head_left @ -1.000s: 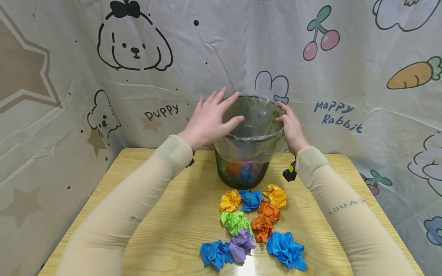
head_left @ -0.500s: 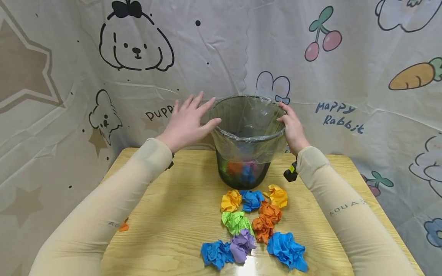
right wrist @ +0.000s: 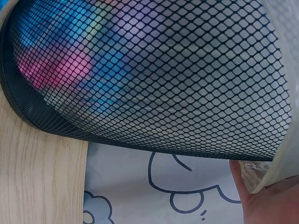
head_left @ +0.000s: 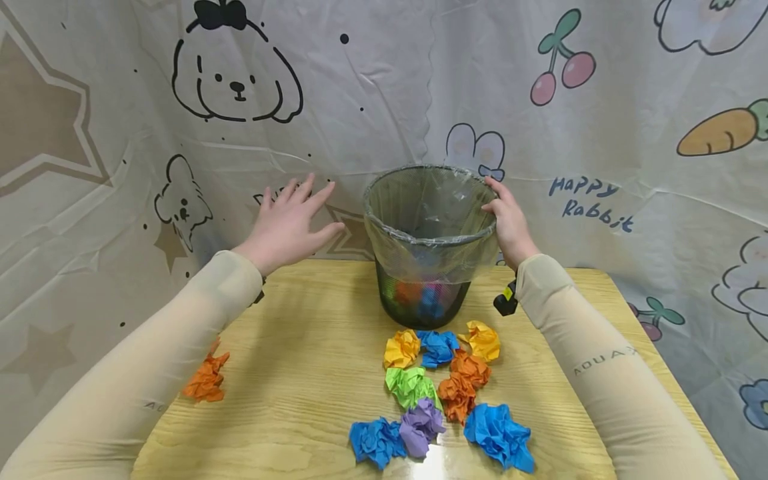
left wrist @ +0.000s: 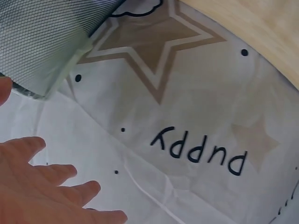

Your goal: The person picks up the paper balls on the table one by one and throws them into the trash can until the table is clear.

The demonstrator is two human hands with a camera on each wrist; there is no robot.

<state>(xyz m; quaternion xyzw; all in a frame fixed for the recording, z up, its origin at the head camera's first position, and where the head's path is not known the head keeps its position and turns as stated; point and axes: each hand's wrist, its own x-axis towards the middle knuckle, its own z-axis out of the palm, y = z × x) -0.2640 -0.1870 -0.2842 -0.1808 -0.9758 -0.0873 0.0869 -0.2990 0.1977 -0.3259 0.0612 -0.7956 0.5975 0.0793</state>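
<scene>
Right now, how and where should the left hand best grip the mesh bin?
Probably the rim, left side, pinching it from the left: the upright mesh bin widens toward its open top, that edge is free of hands, and the right hand grips the opposite side.

Cartoon-printed cloth (head_left: 372, 73) behind pale wooden table (head_left: 294, 387)

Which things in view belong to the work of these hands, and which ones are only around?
Job, likely:
bin, right hand at its rim
liner, folded over the rim
paper balls, beside the bin; similar colours show inside it

Only around:
table
printed cloth
</scene>
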